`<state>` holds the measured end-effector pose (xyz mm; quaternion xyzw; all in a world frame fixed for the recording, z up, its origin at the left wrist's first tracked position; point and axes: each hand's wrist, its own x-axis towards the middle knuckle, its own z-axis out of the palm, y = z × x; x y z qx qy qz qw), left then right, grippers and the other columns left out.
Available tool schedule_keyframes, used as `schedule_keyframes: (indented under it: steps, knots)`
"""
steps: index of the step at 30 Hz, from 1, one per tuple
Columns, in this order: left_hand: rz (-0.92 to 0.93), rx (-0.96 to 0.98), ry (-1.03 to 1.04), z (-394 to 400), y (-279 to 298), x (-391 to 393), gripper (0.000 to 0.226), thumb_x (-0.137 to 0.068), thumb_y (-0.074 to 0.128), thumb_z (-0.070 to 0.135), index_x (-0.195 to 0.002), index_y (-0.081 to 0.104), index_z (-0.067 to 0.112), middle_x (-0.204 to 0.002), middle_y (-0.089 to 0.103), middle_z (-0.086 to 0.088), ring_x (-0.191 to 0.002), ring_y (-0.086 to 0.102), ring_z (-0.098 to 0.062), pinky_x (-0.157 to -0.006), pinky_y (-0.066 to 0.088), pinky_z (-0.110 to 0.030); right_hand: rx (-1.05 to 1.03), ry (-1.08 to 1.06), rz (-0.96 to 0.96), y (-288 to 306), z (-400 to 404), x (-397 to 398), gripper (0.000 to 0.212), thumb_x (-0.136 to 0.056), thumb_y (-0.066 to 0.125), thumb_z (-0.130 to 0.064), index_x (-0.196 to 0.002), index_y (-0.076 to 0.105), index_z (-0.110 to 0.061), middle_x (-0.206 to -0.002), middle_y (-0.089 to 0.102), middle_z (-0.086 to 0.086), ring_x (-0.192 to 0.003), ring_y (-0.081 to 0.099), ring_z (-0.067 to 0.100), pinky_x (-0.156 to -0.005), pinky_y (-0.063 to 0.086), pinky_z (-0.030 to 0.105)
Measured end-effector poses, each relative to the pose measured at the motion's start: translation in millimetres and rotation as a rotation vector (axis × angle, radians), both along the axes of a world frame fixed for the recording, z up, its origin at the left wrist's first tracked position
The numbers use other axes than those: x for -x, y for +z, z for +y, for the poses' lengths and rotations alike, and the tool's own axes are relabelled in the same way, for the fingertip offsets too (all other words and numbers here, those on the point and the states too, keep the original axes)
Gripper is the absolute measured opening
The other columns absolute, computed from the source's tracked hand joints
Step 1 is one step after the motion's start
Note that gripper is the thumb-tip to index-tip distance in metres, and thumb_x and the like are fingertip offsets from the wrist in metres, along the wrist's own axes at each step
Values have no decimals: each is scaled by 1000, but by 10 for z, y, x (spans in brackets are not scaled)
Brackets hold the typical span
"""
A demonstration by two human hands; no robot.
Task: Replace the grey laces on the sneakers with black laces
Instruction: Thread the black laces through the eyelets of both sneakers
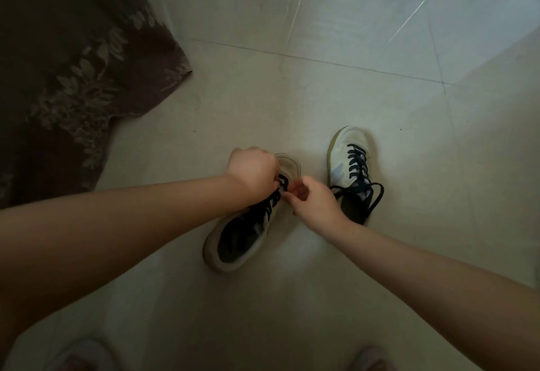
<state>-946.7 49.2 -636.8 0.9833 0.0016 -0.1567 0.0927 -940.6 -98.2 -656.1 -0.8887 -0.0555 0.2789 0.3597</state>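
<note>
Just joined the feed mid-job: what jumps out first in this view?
Two bare arms meet mid-frame, where the left hand and right hand work the black lace on the near sneaker. To its right stands the second sneaker, already laced black, ends loose. A dark leaf-patterned cloth fills the upper left of the floor.

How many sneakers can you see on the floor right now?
2. One sneaker lies at centre under both hands, the left hand and right hand at its black lace. The other sneaker sits to its right, already laced black.
</note>
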Motion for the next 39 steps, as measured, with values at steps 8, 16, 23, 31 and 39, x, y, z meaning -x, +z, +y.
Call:
schedule_keyframes:
  steps: [8, 16, 23, 31, 39]
  knots:
    - [138, 57, -11, -70, 14, -50, 26, -90, 55, 20, -112, 59, 5, -119, 52, -13, -111, 53, -28, -79, 44, -34, -101, -86, 173, 11, 80, 32, 7, -90, 62, -18, -86, 56, -18, -79, 57, 0, -84, 61, 24, -84, 54, 47]
    - [145, 325, 53, 160, -83, 87, 22, -92, 49, 20, -103, 58, 2, -110, 48, -15, -98, 55, -31, -85, 42, -33, 13, 4, 95, 1, 92, 25, 13, -91, 52, -20, -79, 46, -19, -83, 57, 6, -89, 62, 32, -81, 52, 44]
    - [62, 509, 29, 322, -231, 174, 10, -92, 56, 20, -92, 58, 10, -91, 41, -1, -85, 49, -18, -76, 33, -19, -20, -45, 94, -38, 40, -13, 9, -87, 58, -19, -80, 53, -16, -81, 58, 6, -87, 62, 29, -85, 52, 47]
    - [-119, 637, 96, 400, -285, 319, 8, -79, 71, 7, -80, 64, 11, -84, 54, -4, -76, 57, -19, -76, 51, -36, -87, 34, 4, -33, -12, -10, 10, -88, 65, -18, -92, 58, -12, -75, 51, -6, -65, 47, 3, -63, 41, 10]
    - [-124, 659, 90, 367, -282, 371, 12, -79, 74, 16, -90, 74, 11, -87, 56, -8, -76, 58, -19, -72, 48, -28, -47, 274, -436, 41, -2, 34, 8, -82, 71, -20, -83, 64, -16, -76, 47, -9, -66, 45, 2, -62, 41, 21]
